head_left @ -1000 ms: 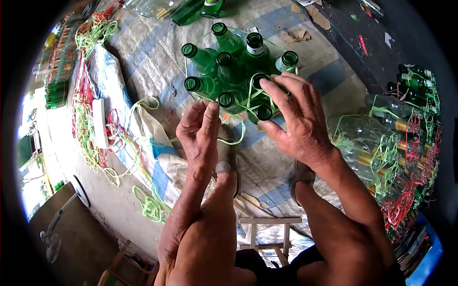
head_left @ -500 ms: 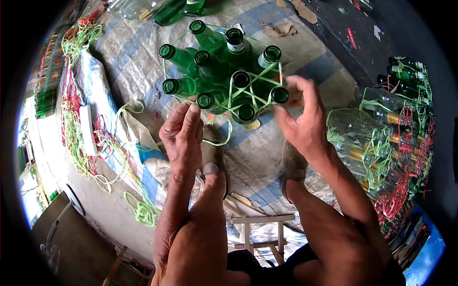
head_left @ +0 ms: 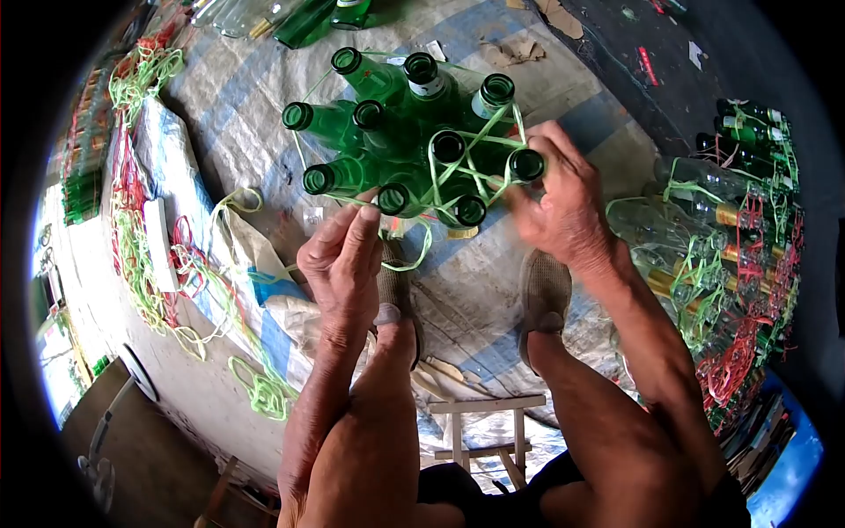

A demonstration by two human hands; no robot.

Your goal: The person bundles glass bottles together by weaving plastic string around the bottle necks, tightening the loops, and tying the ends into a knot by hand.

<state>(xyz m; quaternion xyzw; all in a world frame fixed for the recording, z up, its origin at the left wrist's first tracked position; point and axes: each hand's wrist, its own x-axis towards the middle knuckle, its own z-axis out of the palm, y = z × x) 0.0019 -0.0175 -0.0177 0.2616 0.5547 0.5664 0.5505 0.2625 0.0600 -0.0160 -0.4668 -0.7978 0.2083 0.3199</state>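
Pinching at the near-left edge of the green bottle cluster (head_left: pixel 385 132), my left hand (head_left: pixel 339 262) has thumb and forefinger closed on green twine (head_left: pixel 478 138). Over on the cluster's right edge, my right hand (head_left: pixel 568 201) curls in beside the outermost bottle (head_left: pixel 527 165); from my distant seat, I can't tell whether those fingers grip twine or simply rest there. The cluster stands mouths up, necks splaying outward, twine crisscrossing its right side! On the near side of it, brown shoes (head_left: pixel 546 295) sit on the striped tarp (head_left: pixel 475 304). Right of the cluster lie clear bottles (head_left: pixel 641 224); well left of it, I spot a twine tangle (head_left: pixel 145 75); beyond it, dark green bottles (head_left: pixel 304 22).
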